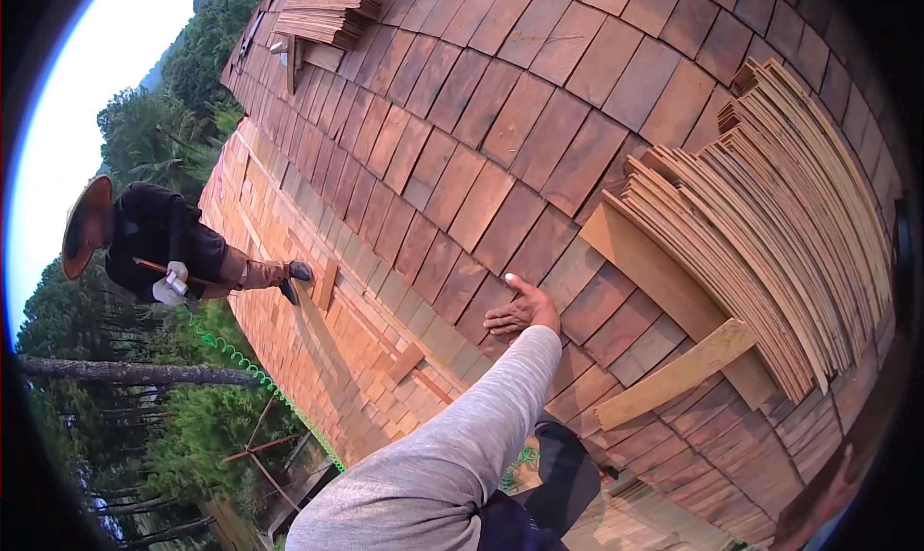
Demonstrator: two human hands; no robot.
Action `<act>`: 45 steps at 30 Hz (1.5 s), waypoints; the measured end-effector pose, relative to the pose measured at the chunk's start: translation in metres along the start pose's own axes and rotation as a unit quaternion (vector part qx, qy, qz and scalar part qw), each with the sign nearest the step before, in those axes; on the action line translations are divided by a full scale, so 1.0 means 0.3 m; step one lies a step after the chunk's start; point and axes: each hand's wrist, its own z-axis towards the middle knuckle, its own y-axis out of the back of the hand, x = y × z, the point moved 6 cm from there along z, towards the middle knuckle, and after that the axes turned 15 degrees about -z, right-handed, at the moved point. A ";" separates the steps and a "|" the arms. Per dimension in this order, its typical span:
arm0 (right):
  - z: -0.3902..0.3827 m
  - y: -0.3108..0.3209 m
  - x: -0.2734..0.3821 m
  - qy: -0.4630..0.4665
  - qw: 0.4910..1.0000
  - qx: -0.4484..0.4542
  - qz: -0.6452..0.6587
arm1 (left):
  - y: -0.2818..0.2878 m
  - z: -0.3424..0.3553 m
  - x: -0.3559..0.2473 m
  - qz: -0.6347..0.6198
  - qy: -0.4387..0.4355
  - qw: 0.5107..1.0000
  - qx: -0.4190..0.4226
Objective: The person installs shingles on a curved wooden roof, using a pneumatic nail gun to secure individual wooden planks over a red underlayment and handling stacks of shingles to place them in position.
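My left hand (520, 312) lies flat and open on the sloping roof of reddish-brown wooden shingles (500, 128), fingers spread to the left and thumb up. It holds nothing. Its grey sleeve (452, 445) runs in from the lower edge. Just right of the hand a big stack of pale loose shingles (770, 224) leans on the roof, held by a wooden batten (674, 373). At the lower right rim a dim brown shape (823, 498) looks like my right hand. Its fingers cannot be made out.
At the left a person in a conical hat (85, 226), black top and white gloves stands at the roof edge on a small wooden bracket (325, 283), holding a stick-like tool. Another shingle stack (332, 7) sits at the top. A green coiled hose (255, 373) hangs below, above trees.
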 end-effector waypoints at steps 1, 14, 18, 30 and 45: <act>-0.094 0.080 -0.167 -0.032 0.998 0.026 -0.039 | -0.002 0.035 -0.009 -0.021 -0.007 1.000 0.004; -1.671 0.309 -0.502 -0.381 0.917 0.115 0.030 | -0.005 0.106 0.076 -0.021 0.159 0.748 0.644; -2.089 0.385 -0.492 -0.470 0.876 0.110 0.028 | -0.094 0.155 0.016 -0.012 0.161 0.702 0.694; -2.776 0.773 -0.186 -0.605 0.707 0.250 -0.268 | -0.070 0.098 -0.023 0.024 0.068 0.752 0.655; -3.877 0.650 0.321 -0.685 0.597 0.368 -0.199 | 0.285 0.208 0.292 0.256 -0.159 0.639 0.708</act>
